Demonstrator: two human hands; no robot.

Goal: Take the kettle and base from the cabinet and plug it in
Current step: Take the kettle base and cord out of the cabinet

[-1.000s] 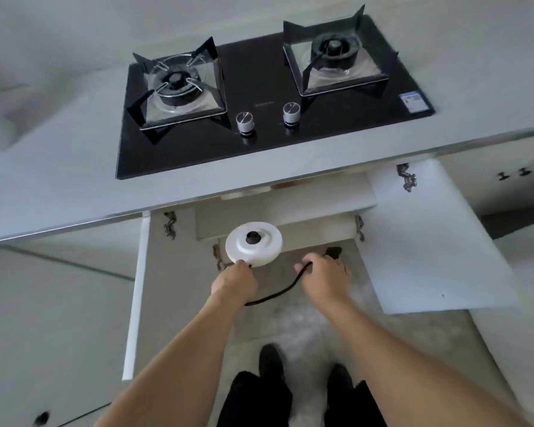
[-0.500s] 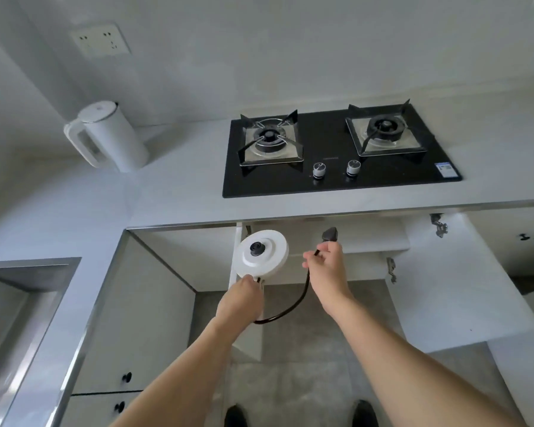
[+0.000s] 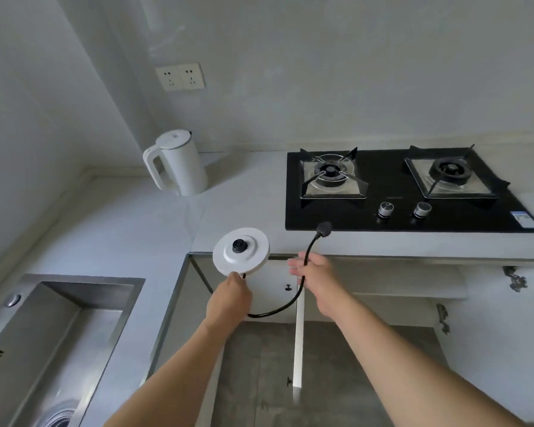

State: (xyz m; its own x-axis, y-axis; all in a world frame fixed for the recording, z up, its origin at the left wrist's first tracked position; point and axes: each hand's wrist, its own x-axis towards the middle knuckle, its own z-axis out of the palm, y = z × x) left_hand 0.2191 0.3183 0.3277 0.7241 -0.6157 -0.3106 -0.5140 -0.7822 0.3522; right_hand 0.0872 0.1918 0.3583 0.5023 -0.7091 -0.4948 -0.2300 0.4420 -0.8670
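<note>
At the far left a steel sink (image 3: 59, 340) is sunk into the pale counter (image 3: 121, 229), with its drain at the bottom edge of the view. Above it on the wall is a white double socket (image 3: 180, 76), with nothing plugged into it. Below the socket, near the corner of the counter, the white kettle (image 3: 179, 163) stands upright with its lid shut and its handle turned to the left; a small mark on the lid is too small to read.

The left hand (image 3: 228, 298) is closed on the near rim of the round white base (image 3: 241, 251), holding it up in the air over the counter's front edge, its black centre connector facing up. A black cord (image 3: 285, 305) loops down from under the base and rises to the right hand (image 3: 316, 272), which is closed around it. The black plug (image 3: 324, 228) sticks up above that hand, at the near edge of the stove.

Further right is the black glass stove (image 3: 392, 217) with two burners and two silver knobs. A blue and white sticker (image 3: 525, 219) sits at its near right corner; its print cannot be read. Below the counter, white cabinet doors (image 3: 298, 340) stand open over a grey floor.
</note>
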